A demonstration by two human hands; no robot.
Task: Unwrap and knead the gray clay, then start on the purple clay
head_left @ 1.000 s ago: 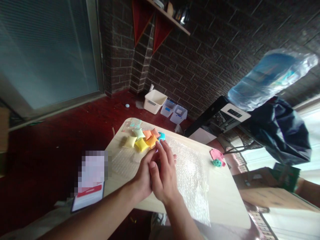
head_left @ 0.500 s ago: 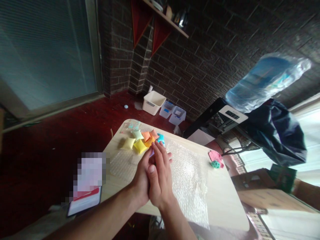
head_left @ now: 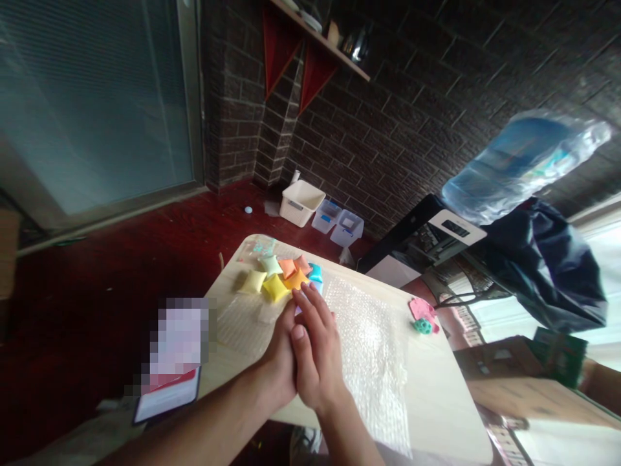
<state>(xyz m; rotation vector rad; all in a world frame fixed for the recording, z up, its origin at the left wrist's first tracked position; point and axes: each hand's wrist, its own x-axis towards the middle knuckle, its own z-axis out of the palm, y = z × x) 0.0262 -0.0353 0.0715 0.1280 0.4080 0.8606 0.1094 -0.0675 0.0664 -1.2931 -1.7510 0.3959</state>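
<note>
My left hand [head_left: 281,353] and my right hand [head_left: 317,343] are pressed palm to palm above the near part of the table. The right fingers lie stretched over the left ones, and the right thumb rests on top. Whatever is between the palms, if anything, is hidden. Just beyond the fingertips lie small pillow-shaped packets: a yellow packet [head_left: 275,288], a pale yellow packet [head_left: 253,281], a pale green packet [head_left: 270,265], an orange packet [head_left: 295,279] and a blue packet [head_left: 315,272]. Something purple shows partly behind the fingers.
Bubble wrap [head_left: 371,343] covers part of the wooden table [head_left: 436,388]. A pink lump [head_left: 422,309] and a teal lump [head_left: 422,325] lie near its right edge. A phone-like screen [head_left: 167,398] is at left. Bins [head_left: 301,204] and a water dispenser [head_left: 456,226] stand beyond.
The view has shifted slightly, so everything sits a little lower and further right. Both hands stay pressed together, with the right hand slid slightly against the left.
</note>
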